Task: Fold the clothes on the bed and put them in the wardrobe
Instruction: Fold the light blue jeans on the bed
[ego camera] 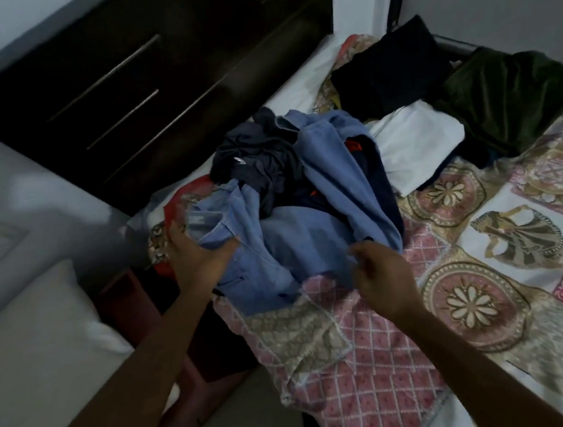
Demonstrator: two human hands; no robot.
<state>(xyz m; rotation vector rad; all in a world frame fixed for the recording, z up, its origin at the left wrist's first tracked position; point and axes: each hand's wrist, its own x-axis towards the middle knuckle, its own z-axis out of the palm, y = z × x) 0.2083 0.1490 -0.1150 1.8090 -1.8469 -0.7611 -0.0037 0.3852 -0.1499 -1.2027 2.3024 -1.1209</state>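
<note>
Left hand [201, 252], right hand [382, 272] at crumpled, perhaps denim, jeans [295, 232]

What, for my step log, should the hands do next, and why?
Probably close both hands on the jeans and lift them clear. The left hand lies open against one end, the right hand hovers at their near edge, and they lie crumpled over dark clothes, so folding in place looks hard.
</note>
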